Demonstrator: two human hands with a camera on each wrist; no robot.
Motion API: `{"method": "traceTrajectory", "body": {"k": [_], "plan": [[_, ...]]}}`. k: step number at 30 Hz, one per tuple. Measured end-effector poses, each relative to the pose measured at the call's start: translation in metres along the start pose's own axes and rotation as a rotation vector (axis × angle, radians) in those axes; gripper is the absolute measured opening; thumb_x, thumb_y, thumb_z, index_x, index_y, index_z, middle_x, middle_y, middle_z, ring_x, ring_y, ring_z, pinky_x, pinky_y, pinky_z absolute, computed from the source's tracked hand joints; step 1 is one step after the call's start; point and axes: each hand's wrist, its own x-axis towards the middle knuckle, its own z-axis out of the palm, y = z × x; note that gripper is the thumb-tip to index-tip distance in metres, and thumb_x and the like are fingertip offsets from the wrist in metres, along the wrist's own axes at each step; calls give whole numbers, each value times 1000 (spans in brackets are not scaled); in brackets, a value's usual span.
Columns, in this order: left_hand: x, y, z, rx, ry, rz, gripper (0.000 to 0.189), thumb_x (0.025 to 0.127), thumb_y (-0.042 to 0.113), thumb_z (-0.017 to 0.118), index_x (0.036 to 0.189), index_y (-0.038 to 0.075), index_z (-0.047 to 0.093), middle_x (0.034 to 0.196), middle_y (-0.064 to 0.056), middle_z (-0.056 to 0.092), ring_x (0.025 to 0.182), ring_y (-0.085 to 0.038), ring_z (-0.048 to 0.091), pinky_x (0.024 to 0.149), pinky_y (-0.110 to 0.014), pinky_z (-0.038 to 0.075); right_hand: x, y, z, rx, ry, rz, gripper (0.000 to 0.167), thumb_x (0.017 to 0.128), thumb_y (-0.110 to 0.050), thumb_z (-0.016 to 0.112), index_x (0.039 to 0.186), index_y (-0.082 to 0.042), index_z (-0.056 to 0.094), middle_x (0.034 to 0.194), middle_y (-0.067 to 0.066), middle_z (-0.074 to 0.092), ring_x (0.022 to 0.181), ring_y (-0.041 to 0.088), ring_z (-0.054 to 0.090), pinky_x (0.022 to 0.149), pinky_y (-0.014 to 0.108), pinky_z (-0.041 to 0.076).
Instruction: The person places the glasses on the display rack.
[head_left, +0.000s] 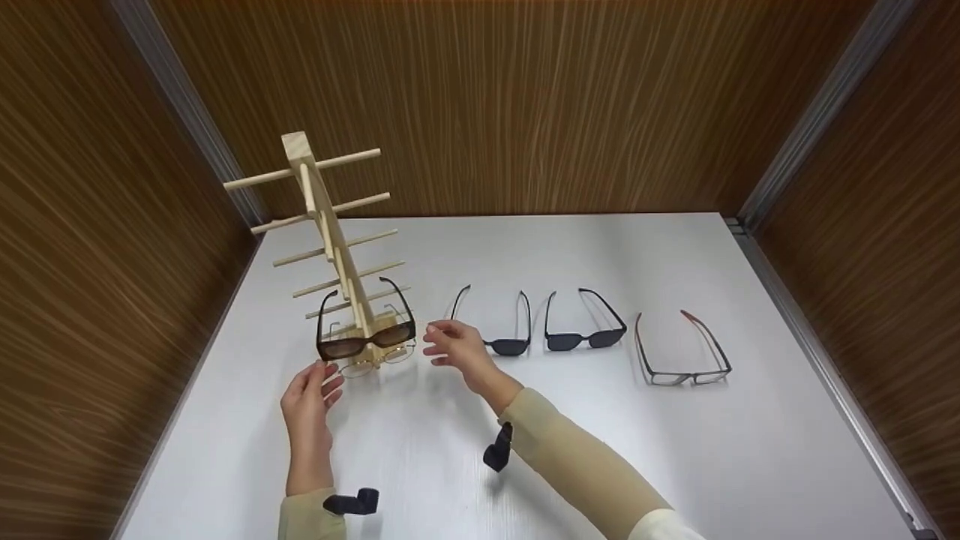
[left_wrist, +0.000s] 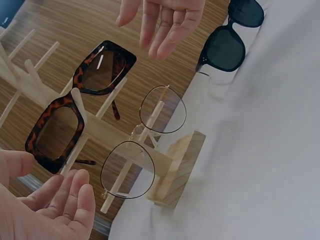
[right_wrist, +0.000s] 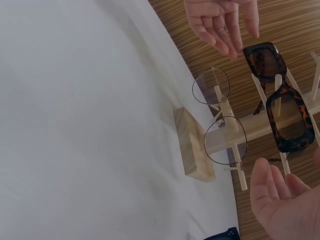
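Tortoiseshell sunglasses (head_left: 367,342) with brown lenses sit on the pegs of a wooden eyewear stand (left_wrist: 95,120), their temples pointing back. Below them, thin wire-rimmed round glasses (left_wrist: 128,170) hang on the lowest peg, near the stand's block base (right_wrist: 192,145). My left hand (head_left: 307,394) is at the sunglasses' lower left corner, thumb and fingers apart; whether a fingertip touches the frame, I cannot tell. To the right of the sunglasses, my right hand (head_left: 461,351) is held in the air with loosely bent fingers, gripping nothing.
Dark sunglasses (head_left: 510,346) lie partly behind my right hand on the white table (head_left: 570,450). Right of them are other black sunglasses (head_left: 585,340) and clear-lens glasses (head_left: 686,377) with reddish temple tips. Wood-grain panels (head_left: 525,105) enclose the table's back and sides.
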Motion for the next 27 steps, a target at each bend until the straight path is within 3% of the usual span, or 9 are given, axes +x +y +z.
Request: {"method": "traceTrajectory", "body": {"k": [5,11,21,27], "plan": [[-2,-4,1,-4,-19,-42,45,96,33,52,124,-2,50,109,-14,62,97,-26,61,82,-33,51,-5,3,-8,7,0,-9,36,92,-23,60,118,2,54,105,16,63,88,26,65,73,35,54],[-6,-7,4,7,-31,-51,43,96,30,52,124,-1,51,111,-15,62,97,-25,62,84,-36,50,-11,9,-15,17,-7,-14,40,93,-23,59,121,4,53,108,19,62,89,27,65,75,37,54],[-13,-17,7,-47,-80,-13,43,93,30,58,120,-3,53,98,-8,66,87,-20,64,73,-29,52,-22,22,-23,29,-3,-32,38,92,-20,60,118,7,53,101,18,64,84,26,66,73,37,54],[-18,-19,15,2,-87,-64,42,95,29,54,121,-4,51,103,-11,65,92,-23,62,79,-31,51,-29,28,-29,44,-5,-39,38,92,-19,60,117,8,53,99,17,64,85,27,66,74,40,54]]}}
